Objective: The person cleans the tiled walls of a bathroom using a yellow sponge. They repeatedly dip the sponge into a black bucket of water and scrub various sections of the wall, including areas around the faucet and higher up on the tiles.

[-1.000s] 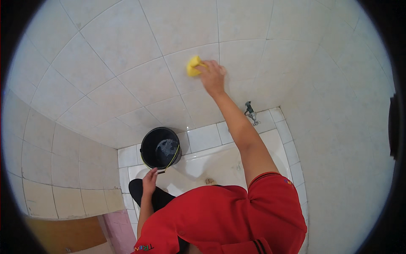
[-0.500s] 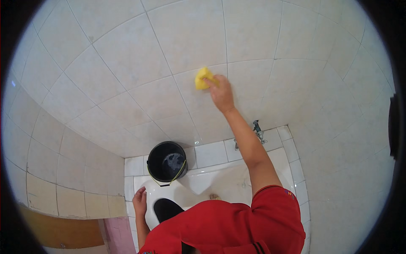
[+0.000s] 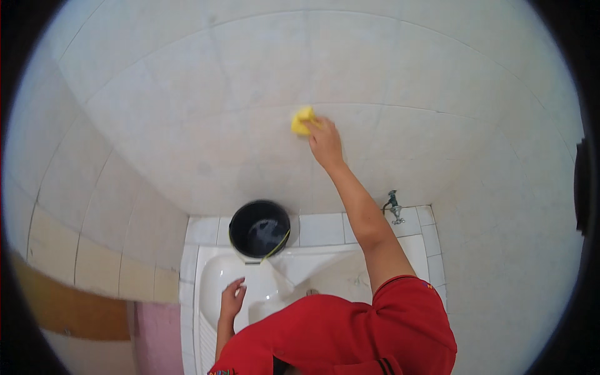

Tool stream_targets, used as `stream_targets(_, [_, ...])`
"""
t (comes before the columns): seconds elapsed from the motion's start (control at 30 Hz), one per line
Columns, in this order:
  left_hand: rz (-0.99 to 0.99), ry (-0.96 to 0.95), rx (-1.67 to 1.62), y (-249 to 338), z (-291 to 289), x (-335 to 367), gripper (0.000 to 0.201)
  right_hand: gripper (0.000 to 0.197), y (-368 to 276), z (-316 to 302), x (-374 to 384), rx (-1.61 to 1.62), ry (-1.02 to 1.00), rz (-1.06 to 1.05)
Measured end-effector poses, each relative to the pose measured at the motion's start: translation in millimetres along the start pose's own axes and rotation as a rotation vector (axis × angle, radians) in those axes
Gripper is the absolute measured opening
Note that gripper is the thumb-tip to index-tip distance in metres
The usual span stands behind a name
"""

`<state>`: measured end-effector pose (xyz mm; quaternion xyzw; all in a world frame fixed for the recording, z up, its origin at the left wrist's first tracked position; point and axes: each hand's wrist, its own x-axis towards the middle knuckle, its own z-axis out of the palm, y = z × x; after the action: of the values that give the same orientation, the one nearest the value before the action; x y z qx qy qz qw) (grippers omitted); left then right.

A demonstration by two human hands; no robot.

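My right hand (image 3: 325,142) is stretched up the tiled wall (image 3: 262,69), its fingers closed round a bunched yellow cloth (image 3: 302,121). The cloth lies against the wall just below a horizontal joint line. Lower down, my left hand (image 3: 233,296) hangs over the left part of a white bathtub (image 3: 210,287), fingers loosely bent and holding nothing. Just beyond it stands a black bucket (image 3: 240,220) with foamy water inside and a thin yellow handle tipped towards me.
Metal tap fittings (image 3: 394,209) stick out by the tub's far right corner, just right of my right forearm. White tiles (image 3: 322,229) form a ledge along the tub's far rim. At the lower left are a brown panel (image 3: 75,312) and a pink surface (image 3: 164,337).
My view has shifted, and the bucket sits farther right in it. My left hand has come inward over the tub. A dark rounded shape beside it is no longer visible. The right hand keeps the cloth.
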<state>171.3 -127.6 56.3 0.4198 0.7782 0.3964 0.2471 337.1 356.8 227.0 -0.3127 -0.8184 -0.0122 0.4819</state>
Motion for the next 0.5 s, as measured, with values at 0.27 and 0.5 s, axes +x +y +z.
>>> stream_targets(0.27, [-0.188, -0.014, 0.01, -16.0, -33.3, -40.5, 0.04, 0.048, -45.9, 92.4, -176.2, 0.815, -0.877, 0.836])
stream_targets(0.5, [-0.401, -0.107, 0.141, -76.1, -28.8, -105.7, 0.046, 0.051, -111.7, 151.4, -223.6, 0.639, -1.263, 0.578])
